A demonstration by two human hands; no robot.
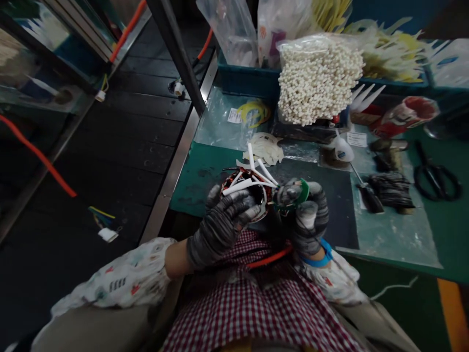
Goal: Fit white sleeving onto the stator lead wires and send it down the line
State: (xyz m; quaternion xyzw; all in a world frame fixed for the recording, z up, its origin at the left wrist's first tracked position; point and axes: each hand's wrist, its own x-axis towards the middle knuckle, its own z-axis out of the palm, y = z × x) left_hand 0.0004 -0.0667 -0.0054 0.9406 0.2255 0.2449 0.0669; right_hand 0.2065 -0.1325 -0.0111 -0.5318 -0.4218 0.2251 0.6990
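A round copper-wound coil part (263, 208) with several white sleeves (238, 186) sticking out of it is held over the table's front edge. My left hand (220, 227), in a dark grey glove, has its fingers closed on the coil's near left side. At the coil's right, my gloved right hand (309, 215) grips a small green piece (303, 191), which looks like a circuit board. White sleeves run from the coil toward that piece. The right fingertips partly cover it.
Behind lie a bag of white beads (318, 80), yellow ties (254, 113) and pale sheets (266, 148). Right are a screwdriver (370, 197), dark thread (392, 189), scissors (436, 173) and a red can (406, 117). A metal post (178, 54) rises left, beside a dark slatted line (139, 122).
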